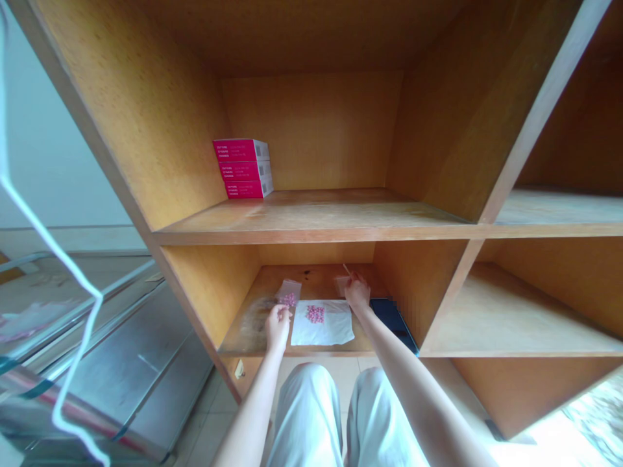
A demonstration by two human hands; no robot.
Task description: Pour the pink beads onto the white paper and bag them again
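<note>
I can read nothing here: the small white print on the three stacked magenta cardboard boxes (242, 170) is too blurred for me.

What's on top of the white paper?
Small pink tablets sit in a heap on the white paper. The paper covers the shelf beneath it, so anything under it can't be seen.

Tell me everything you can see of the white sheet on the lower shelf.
The white sheet is a thin, slightly creased square of paper or tissue, lying flat on the lower wooden shelf between the left hand and right hand. A tight cluster of small round pink pieces sits on its upper middle. Neither hand appears to touch it.
</note>
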